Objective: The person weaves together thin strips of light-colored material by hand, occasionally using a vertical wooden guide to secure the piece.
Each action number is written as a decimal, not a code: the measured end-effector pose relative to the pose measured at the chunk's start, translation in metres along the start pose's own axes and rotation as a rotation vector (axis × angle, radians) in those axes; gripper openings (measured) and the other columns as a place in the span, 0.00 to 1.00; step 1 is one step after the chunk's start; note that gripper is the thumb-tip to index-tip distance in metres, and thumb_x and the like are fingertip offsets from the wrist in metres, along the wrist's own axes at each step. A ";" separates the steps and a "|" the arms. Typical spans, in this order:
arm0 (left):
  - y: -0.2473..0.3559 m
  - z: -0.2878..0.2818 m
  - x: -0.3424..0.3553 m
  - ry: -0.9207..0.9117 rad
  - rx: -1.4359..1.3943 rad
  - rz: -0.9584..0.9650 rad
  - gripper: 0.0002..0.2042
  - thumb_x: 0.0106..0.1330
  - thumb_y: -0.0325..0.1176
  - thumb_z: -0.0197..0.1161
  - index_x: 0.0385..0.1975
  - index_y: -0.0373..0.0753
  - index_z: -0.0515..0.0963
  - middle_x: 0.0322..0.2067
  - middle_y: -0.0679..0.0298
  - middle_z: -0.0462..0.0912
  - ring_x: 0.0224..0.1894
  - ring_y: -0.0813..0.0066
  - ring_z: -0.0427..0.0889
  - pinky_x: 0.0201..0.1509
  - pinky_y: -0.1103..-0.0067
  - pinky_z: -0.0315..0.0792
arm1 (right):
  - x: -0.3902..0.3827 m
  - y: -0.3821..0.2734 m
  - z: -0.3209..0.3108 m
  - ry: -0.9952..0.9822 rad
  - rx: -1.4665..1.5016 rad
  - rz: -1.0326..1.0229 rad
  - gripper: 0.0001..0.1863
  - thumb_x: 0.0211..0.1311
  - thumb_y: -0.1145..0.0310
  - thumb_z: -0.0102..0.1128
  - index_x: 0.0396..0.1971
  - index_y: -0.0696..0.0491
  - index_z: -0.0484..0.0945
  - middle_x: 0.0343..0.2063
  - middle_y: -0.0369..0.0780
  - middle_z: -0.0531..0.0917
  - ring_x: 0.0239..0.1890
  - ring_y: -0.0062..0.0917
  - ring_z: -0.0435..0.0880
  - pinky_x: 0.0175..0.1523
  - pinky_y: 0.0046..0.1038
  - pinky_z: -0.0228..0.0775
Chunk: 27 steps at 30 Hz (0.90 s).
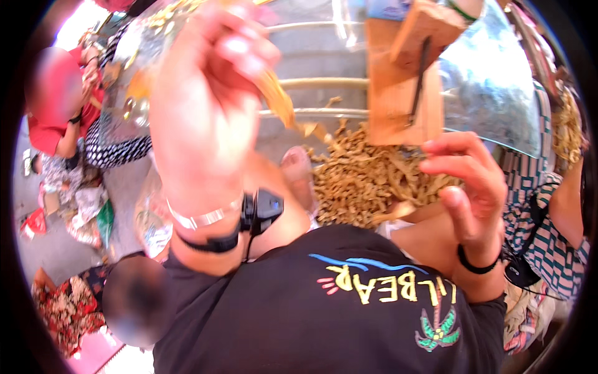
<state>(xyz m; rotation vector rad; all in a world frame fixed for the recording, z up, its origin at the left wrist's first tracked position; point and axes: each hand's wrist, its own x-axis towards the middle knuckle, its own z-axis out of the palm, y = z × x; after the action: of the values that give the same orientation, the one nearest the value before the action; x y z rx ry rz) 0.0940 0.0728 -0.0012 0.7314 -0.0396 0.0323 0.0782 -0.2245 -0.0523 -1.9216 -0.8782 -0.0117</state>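
Observation:
My left hand (pixel 215 100) is raised at the upper left, its fingers pinched together and partly blurred. From them hangs a thin yellowish-brown dried strip (pixel 277 100) of a kind I cannot make out. At the right, my right hand (pixel 470 184) hovers with bent fingers and thumb apart, holding nothing visible. It is just below a wooden board (pixel 381 93), on which a wooden block (pixel 427 31) and a narrow dark strip (pixel 420 81) sit. Under and between my hands spreads a heap of twisted tan dried pieces (pixel 361 177). A paler piece (pixel 395 213) lies at its near edge.
A glass tabletop (pixel 498 81) extends behind the board, with pale rails (pixel 324 82) left of it. A person in red (pixel 56 103) sits at the far left, another (pixel 134 299) at the lower left. Patterned cloth (pixel 529 187) and someone's arm (pixel 568 206) are close on the right.

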 end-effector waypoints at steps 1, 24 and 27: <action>-0.028 0.017 -0.007 -0.103 0.290 0.038 0.07 0.76 0.31 0.48 0.42 0.33 0.66 0.29 0.65 0.67 0.30 0.79 0.69 0.34 0.81 0.68 | 0.001 -0.004 0.002 0.048 0.030 0.044 0.15 0.54 0.65 0.68 0.38 0.59 0.82 0.40 0.45 0.81 0.39 0.31 0.81 0.46 0.30 0.74; 0.115 -0.018 -0.006 0.169 -0.158 0.110 0.08 0.74 0.33 0.45 0.40 0.38 0.71 0.39 0.64 0.74 0.46 0.74 0.72 0.57 0.75 0.66 | 0.013 -0.017 0.030 0.319 0.953 0.461 0.14 0.75 0.61 0.39 0.44 0.58 0.66 0.19 0.33 0.65 0.16 0.14 0.62 0.22 0.16 0.58; 0.127 -0.045 0.014 0.245 -0.419 0.064 0.08 0.74 0.35 0.43 0.39 0.41 0.69 0.36 0.68 0.72 0.42 0.79 0.71 0.54 0.79 0.66 | -0.001 -0.005 0.034 0.401 0.920 0.460 0.16 0.75 0.61 0.38 0.47 0.59 0.66 0.16 0.31 0.61 0.14 0.12 0.56 0.18 0.15 0.52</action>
<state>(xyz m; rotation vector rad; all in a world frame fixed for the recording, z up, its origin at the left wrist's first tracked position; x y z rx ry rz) 0.1037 0.1976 0.0502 0.3029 0.1606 0.1693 0.0626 -0.1975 -0.0659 -1.1382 -0.0919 0.2345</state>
